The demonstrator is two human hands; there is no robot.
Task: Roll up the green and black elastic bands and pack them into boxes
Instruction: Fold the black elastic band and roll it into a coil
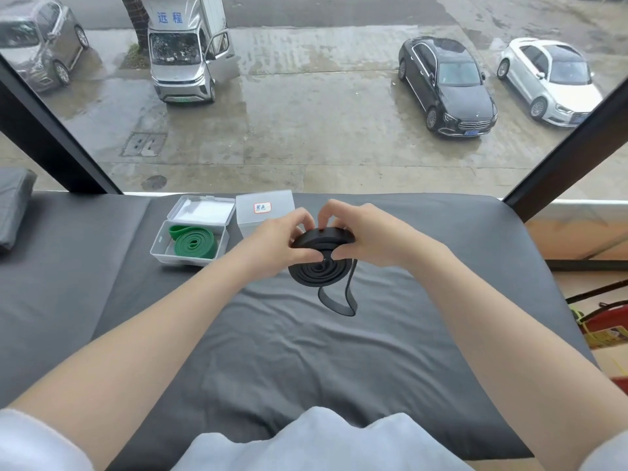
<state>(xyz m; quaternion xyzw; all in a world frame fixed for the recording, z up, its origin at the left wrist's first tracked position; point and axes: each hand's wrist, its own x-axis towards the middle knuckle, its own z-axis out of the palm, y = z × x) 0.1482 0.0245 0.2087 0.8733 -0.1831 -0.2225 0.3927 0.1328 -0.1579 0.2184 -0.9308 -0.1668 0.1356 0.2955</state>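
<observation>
The black elastic band is wound into a flat coil held above the dark grey sheet, with a loose loop hanging down at its lower right. My left hand pinches the coil from the left and my right hand from the right, thumbs near its centre. The green elastic band lies rolled inside an open clear plastic box to the left. A second clear box with a red-framed label stands behind my left hand, partly hidden by it.
A dark grey sheet covers the padded surface. The green band's box lid lies open toward a large window. A folded grey cloth sits at far left. Red equipment stands off the right edge.
</observation>
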